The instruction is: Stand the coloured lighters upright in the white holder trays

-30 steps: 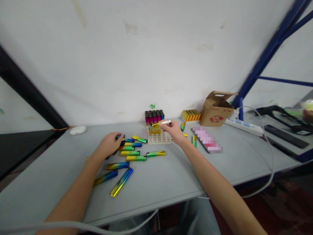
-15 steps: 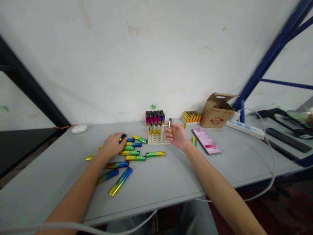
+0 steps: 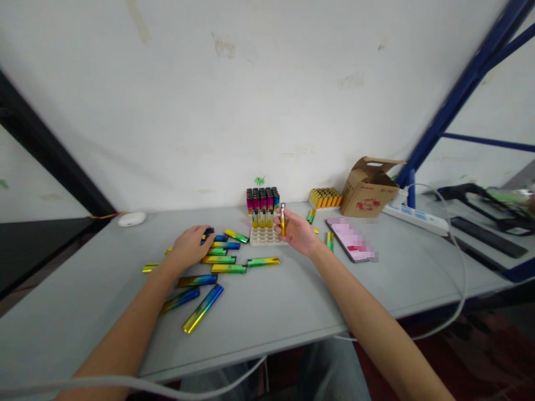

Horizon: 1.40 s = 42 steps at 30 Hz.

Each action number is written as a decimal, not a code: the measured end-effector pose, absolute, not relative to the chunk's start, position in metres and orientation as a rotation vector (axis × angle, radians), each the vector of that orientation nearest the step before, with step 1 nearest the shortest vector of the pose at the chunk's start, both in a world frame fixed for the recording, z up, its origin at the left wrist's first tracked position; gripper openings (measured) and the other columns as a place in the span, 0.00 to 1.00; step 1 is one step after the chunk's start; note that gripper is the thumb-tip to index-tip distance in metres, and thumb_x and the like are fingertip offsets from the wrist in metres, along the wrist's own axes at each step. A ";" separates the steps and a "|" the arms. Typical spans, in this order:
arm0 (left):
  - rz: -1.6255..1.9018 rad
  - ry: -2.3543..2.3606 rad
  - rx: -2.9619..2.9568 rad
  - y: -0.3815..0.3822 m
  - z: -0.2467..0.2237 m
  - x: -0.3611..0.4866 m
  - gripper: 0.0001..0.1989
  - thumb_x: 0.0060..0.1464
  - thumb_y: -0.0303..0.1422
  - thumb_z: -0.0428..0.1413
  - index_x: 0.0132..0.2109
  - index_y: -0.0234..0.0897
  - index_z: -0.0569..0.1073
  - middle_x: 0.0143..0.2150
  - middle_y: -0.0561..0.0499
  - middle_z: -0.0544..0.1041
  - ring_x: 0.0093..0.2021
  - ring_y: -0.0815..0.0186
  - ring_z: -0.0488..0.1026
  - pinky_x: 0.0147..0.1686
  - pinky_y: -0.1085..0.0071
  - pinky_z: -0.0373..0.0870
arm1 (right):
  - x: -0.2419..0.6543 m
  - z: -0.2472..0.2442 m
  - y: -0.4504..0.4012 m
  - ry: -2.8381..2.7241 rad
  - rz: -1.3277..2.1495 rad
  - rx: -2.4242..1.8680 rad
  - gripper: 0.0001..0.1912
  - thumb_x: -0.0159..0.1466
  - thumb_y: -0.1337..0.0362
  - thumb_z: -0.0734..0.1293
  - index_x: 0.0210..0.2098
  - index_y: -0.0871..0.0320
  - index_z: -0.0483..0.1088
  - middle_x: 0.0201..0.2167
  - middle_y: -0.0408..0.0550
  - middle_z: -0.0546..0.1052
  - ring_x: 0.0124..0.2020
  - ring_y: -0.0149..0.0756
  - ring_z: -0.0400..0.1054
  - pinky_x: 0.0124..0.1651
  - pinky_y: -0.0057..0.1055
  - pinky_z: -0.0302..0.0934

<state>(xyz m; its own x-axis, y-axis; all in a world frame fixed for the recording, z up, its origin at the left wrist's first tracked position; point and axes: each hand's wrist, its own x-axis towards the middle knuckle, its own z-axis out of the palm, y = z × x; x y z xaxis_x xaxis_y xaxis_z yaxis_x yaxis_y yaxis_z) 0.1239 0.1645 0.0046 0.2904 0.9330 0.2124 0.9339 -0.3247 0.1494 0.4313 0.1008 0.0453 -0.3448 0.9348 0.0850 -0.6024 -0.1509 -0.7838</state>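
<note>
Upright between the fingers of my right hand (image 3: pixel 297 231) is a yellow lighter (image 3: pixel 283 221) with a metal top, over the right side of a white tray (image 3: pixel 263 236) with holes. Three yellow lighters (image 3: pixel 262 219) stand in the tray's back part. My left hand (image 3: pixel 193 245) rests on the pile at the left, its fingers curled on a dark blue lighter (image 3: pixel 209 231). Around it lie several shiny lighters in yellow, green and blue, such as a green-yellow one (image 3: pixel 229 269) and a blue-yellow one (image 3: pixel 203 308).
Behind the tray stands a block of pink-blue lighters (image 3: pixel 262 198). Further right are orange lighters (image 3: pixel 326 198), an open cardboard box (image 3: pixel 368 189), a phone (image 3: pixel 349 239) and a power strip (image 3: pixel 418 219). A white case (image 3: pixel 132 219) lies at the left.
My right hand has moved slightly left with its lighter, closer to the lighters standing in the tray. My left hand stays on the pile. The whole view has shifted a little.
</note>
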 end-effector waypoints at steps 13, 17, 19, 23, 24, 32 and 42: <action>-0.432 -1.812 -2.522 0.166 0.002 0.122 0.29 0.58 0.45 0.41 0.54 0.29 0.70 0.54 0.37 0.73 0.54 0.52 0.70 0.56 0.58 0.64 | 0.431 0.050 0.098 -0.840 1.853 -0.592 0.20 0.59 0.47 0.64 0.29 0.58 0.63 0.17 0.34 0.54 0.15 0.22 0.44 0.15 0.19 0.37; -0.417 -1.817 -2.526 0.166 0.003 0.123 0.28 0.58 0.45 0.41 0.54 0.30 0.70 0.54 0.37 0.73 0.54 0.52 0.69 0.56 0.58 0.64 | 0.434 0.050 0.100 -0.813 1.912 -0.617 0.27 0.61 0.40 0.56 0.20 0.57 0.54 0.15 0.34 0.48 0.14 0.23 0.41 0.15 0.20 0.36; -0.397 -1.829 -2.519 0.165 0.004 0.123 0.28 0.58 0.45 0.40 0.54 0.30 0.70 0.54 0.38 0.73 0.55 0.53 0.69 0.56 0.59 0.64 | 0.434 0.049 0.100 -0.820 1.906 -0.629 0.28 0.62 0.41 0.53 0.18 0.56 0.51 0.14 0.34 0.47 0.14 0.23 0.39 0.16 0.21 0.35; -0.376 -1.824 -2.504 0.165 0.003 0.124 0.28 0.59 0.45 0.40 0.55 0.30 0.69 0.54 0.38 0.73 0.54 0.53 0.69 0.56 0.59 0.63 | 0.432 0.048 0.100 -0.793 1.864 -0.685 0.25 0.62 0.45 0.51 0.18 0.55 0.49 0.13 0.33 0.45 0.14 0.24 0.35 0.16 0.22 0.32; -0.379 -1.818 -2.503 0.165 0.003 0.124 0.28 0.59 0.45 0.40 0.55 0.30 0.69 0.54 0.38 0.73 0.54 0.53 0.69 0.57 0.59 0.63 | 0.431 0.049 0.100 -0.785 1.849 -0.702 0.24 0.62 0.46 0.50 0.18 0.55 0.48 0.13 0.33 0.44 0.14 0.24 0.35 0.16 0.22 0.31; -0.414 -1.807 -2.503 0.165 0.003 0.124 0.27 0.58 0.44 0.41 0.54 0.30 0.70 0.54 0.38 0.74 0.54 0.53 0.70 0.56 0.59 0.63 | 0.420 0.055 0.101 -0.783 1.723 -0.874 0.18 0.63 0.55 0.47 0.20 0.54 0.48 0.13 0.33 0.45 0.14 0.25 0.33 0.16 0.23 0.30; -0.393 -1.810 -2.503 0.162 0.005 0.125 0.27 0.59 0.44 0.40 0.55 0.31 0.69 0.54 0.38 0.73 0.54 0.53 0.70 0.56 0.60 0.64 | 0.421 0.041 0.099 -0.894 1.757 -0.779 0.24 0.61 0.43 0.52 0.20 0.55 0.50 0.14 0.33 0.47 0.14 0.24 0.37 0.17 0.23 0.33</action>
<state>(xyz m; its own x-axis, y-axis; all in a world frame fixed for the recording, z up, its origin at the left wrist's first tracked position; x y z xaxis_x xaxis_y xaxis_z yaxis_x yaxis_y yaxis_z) 0.1254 0.1621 0.0050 0.2922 0.9309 0.2191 0.9379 -0.3237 0.1247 0.4208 0.0993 0.0413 -0.3163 0.9430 -0.1036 -0.4712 -0.2509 -0.8456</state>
